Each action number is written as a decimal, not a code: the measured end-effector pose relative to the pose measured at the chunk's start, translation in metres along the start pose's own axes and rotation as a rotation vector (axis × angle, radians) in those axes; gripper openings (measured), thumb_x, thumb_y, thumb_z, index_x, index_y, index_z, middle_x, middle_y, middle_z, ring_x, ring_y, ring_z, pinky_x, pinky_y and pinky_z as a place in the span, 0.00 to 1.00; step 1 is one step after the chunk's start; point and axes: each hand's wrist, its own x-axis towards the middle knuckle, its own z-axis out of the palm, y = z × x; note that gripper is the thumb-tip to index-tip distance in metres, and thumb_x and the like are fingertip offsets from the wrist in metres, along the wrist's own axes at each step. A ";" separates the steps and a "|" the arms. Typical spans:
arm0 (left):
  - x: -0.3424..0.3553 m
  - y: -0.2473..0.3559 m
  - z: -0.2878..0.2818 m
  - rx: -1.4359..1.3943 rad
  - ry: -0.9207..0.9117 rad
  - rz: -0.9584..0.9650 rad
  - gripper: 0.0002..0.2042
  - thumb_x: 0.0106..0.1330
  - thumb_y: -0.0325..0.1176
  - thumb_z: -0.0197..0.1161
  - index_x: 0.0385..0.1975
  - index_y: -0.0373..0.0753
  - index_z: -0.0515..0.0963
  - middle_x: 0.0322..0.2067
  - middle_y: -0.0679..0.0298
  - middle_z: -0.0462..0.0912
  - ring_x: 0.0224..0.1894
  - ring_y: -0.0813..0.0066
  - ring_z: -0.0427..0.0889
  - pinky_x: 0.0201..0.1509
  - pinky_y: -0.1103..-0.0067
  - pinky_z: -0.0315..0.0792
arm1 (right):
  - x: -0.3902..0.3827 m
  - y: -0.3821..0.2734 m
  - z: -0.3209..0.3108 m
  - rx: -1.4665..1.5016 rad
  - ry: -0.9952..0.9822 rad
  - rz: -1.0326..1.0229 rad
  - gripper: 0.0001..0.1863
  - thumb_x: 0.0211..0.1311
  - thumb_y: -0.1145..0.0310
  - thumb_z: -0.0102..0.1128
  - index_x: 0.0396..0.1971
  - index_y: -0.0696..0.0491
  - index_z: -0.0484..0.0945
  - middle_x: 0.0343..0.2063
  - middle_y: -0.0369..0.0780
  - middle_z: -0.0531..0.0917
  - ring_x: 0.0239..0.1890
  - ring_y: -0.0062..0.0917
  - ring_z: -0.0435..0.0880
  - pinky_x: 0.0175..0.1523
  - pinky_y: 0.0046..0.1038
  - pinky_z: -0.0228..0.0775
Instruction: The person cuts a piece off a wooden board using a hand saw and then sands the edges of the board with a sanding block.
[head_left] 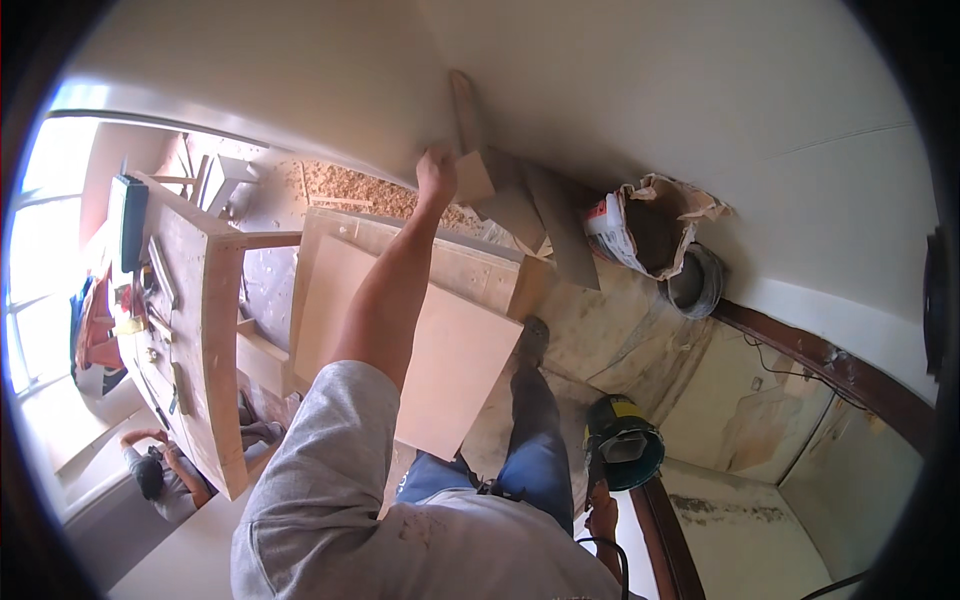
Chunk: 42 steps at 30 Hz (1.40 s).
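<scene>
My left hand (436, 172) is stretched forward toward the wall, fingers closed, beside a small tan board piece (472, 178); what it grips is unclear. Grey and brown offcuts (565, 240) lean there, near a thin wooden strip (462, 95). A large tan panel (460, 360) lies below my arm, on a wooden piece (528, 285). At lower right my right hand (602, 515) is closed on a dark handle (596, 470) beside a green bucket-like container (630, 440) with a yellow band.
A torn paper sack (618, 230) and round bucket (688, 280) stand along the wall. A wooden workbench (215, 340) with tools fills the left, with another person (170, 475) beyond it. Wood shavings (355, 185) lie behind the panels. A dark cable (800, 372) runs at right.
</scene>
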 end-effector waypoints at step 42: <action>-0.951 -0.160 -0.537 -0.131 -0.208 -1.262 0.19 0.67 0.48 0.65 0.43 0.36 0.87 0.41 0.47 0.89 0.47 0.48 0.88 0.53 0.61 0.80 | -0.385 -0.255 0.439 -0.206 -0.566 -1.370 0.14 0.82 0.62 0.50 0.55 0.55 0.75 0.27 0.32 0.74 0.29 0.13 0.72 0.35 0.20 0.69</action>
